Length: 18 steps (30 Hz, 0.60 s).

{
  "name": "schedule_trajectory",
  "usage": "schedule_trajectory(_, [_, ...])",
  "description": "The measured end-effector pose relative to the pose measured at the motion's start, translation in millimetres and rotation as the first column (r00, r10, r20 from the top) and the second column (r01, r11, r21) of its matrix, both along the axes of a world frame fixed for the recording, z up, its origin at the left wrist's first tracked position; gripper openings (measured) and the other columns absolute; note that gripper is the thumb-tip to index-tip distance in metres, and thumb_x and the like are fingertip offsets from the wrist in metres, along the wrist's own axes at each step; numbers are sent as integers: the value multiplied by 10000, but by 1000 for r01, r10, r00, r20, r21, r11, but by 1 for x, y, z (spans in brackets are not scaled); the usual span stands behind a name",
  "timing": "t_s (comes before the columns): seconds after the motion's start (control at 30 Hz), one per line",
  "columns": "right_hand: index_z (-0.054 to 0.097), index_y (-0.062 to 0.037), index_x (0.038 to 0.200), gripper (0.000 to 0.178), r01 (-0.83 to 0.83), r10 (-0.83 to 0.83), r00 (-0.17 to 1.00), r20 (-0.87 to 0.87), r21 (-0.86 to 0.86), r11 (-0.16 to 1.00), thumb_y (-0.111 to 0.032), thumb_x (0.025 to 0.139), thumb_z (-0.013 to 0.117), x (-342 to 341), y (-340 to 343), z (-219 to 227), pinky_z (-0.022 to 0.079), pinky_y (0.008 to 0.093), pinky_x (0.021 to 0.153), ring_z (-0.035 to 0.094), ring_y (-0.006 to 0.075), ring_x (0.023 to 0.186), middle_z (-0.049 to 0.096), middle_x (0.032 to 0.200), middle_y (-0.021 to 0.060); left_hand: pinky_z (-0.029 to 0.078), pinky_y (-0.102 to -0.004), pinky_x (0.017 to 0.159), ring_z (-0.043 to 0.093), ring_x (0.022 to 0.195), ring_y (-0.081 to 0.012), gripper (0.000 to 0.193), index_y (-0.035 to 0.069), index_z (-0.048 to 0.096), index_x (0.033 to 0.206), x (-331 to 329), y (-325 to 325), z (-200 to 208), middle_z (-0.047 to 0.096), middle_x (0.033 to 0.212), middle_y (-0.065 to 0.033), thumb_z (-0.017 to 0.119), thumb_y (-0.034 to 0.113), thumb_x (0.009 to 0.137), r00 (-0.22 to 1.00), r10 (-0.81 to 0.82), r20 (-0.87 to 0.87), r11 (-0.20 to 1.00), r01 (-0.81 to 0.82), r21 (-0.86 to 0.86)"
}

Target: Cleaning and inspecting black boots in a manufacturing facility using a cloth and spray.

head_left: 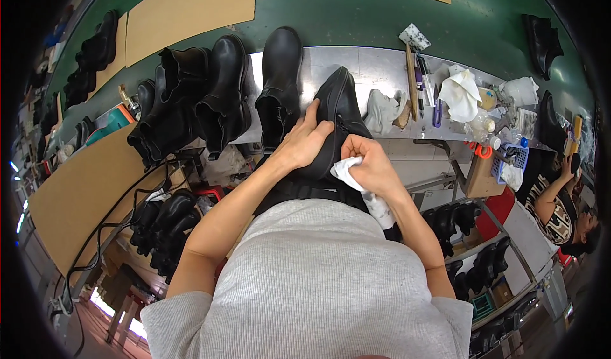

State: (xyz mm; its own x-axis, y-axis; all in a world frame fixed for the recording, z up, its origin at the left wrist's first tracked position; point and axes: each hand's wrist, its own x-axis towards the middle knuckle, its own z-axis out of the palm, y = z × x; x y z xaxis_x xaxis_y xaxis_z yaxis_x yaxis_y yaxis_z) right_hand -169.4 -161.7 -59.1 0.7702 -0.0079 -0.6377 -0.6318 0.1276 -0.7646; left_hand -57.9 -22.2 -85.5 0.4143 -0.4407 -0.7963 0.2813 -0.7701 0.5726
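A black ankle boot (342, 101) lies tilted in front of me, its toe pointing away over the metal edge of the bench. My left hand (305, 141) is closed round the boot's left side, thumb and fingers pressing on the leather. In my right hand (370, 163) a white cloth (349, 168) is bunched, its loose end hanging down along the wrist. The fingers of that hand press against the boot's right side. Just left of this boot stands another black boot (282, 60), upright with its opening toward me.
Several black boots (219, 85) stand along the left. On the right lie a crumpled cloth (459, 95), a brush-like wooden stick (411, 79), pens, bottles, orange-handled scissors (482, 149) and a blue basket (511, 156). Cardboard sheets (191, 15) cover part of the green belt. Another person (560, 200) works at far right.
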Motion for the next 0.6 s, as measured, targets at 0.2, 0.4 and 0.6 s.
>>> schedule_trajectory(0.2, [513,-20,749,124,46,-42,997,-60,65,997,21,664,595,2,0,1,364,215,559,453,58,618,513,665,-7,267,-391,1072,372,1276,-433,800,13,151,1457,1,0,2,374,1333,-362,389,451,832,1000,-11,10,1000,11,11])
schedule_trajectory(0.4, [507,-20,758,119,33,-35,999,39,52,998,38,669,562,2,0,-5,373,222,557,457,58,622,505,667,-5,270,-391,1070,376,1271,-435,803,14,147,1458,2,0,2,376,1329,-363,385,455,831,1000,-17,14,1000,17,-4])
schedule_trajectory(0.6, [507,-25,773,126,-39,42,998,54,-60,997,49,678,545,-1,3,7,378,215,559,476,74,630,524,688,-10,268,-400,1071,368,1274,-441,798,20,134,1461,2,2,1,364,1338,-363,373,457,838,999,-39,21,999,39,-4])
